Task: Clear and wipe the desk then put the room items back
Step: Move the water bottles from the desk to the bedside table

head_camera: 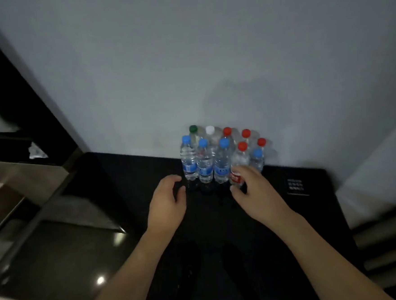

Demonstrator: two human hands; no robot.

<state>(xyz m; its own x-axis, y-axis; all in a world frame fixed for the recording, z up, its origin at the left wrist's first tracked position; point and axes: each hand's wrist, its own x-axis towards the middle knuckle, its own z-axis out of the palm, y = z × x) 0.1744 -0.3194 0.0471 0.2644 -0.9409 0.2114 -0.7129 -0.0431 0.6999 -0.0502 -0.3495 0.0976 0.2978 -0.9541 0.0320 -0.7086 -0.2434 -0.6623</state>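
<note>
Bottles (pixel 216 158) stand clustered at frame centre against the wall; right hand (pixel 253 185) grasps the red-labelled bottle (pixel 238 170); left hand (pixel 167 198) loosely curled, empty; risk: knocking tightly packed neighbours over.

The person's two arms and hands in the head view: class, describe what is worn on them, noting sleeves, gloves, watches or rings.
Both forearms are bare as far as the frame's lower edge, with no sleeve in view. The left hand and right hand wear no gloves. No watch, bracelet or ring shows on the visible sides; the dim, blurred picture could hide small items.
</note>
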